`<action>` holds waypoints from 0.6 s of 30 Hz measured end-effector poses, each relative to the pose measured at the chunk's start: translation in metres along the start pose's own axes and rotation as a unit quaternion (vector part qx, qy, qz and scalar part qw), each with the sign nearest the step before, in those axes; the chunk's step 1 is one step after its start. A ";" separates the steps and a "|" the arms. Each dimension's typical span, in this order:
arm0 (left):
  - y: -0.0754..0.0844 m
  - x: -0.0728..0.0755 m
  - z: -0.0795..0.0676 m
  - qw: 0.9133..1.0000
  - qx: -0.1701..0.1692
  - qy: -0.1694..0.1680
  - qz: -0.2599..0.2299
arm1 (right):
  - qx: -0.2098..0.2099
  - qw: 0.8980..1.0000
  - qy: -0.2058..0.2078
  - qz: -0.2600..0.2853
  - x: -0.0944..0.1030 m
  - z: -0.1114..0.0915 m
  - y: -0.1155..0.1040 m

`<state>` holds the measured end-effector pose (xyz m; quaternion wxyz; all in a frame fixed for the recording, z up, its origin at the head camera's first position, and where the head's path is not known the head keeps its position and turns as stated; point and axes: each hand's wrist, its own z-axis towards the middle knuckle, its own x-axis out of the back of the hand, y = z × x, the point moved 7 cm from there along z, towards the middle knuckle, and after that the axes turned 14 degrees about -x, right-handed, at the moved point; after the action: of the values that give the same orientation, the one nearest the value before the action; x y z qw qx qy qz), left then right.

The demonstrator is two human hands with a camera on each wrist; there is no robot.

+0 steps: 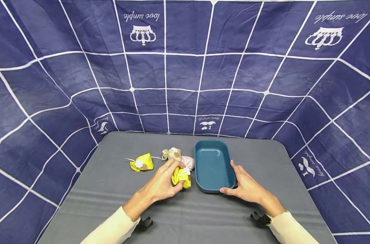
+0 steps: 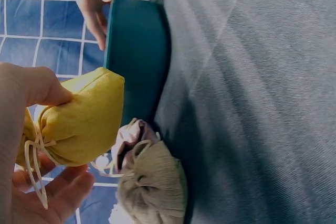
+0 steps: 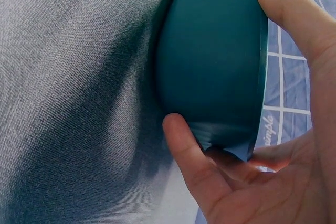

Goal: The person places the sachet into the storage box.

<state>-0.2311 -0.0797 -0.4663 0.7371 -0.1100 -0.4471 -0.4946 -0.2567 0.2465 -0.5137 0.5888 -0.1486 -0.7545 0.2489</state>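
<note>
The bright yellow pouch (image 1: 181, 178), plump, with gathered neck, pale cord and white flower, is pinched between the left hand's (image 1: 164, 182) thumb and fingers, just left of the blue tray (image 1: 213, 169). The right hand (image 1: 248, 186) curls round the tray's near right corner, thumb at the rim. A pink pouch (image 1: 188, 161) and a beige pouch (image 1: 173, 154) crowd the tray's left edge; to its right, grey tabletop (image 1: 259, 156) stretches towards the patterned cloth (image 1: 319, 101)

A fabric-screened tabletop nook, wider room unclear: navy grid-printed cloth (image 1: 185, 71) lines the frame's top and sides; grey-clothed table (image 1: 108, 193) below centre.
</note>
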 end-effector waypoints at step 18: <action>-0.008 0.008 0.034 0.999 0.017 0.047 -0.004 | -0.004 1.000 0.004 -0.015 -0.001 0.000 -0.001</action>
<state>-0.2556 -0.0675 -0.4429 0.7571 -0.0724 -0.4206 -0.4946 -0.2565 0.2452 -0.5140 0.5944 -0.1410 -0.7556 0.2364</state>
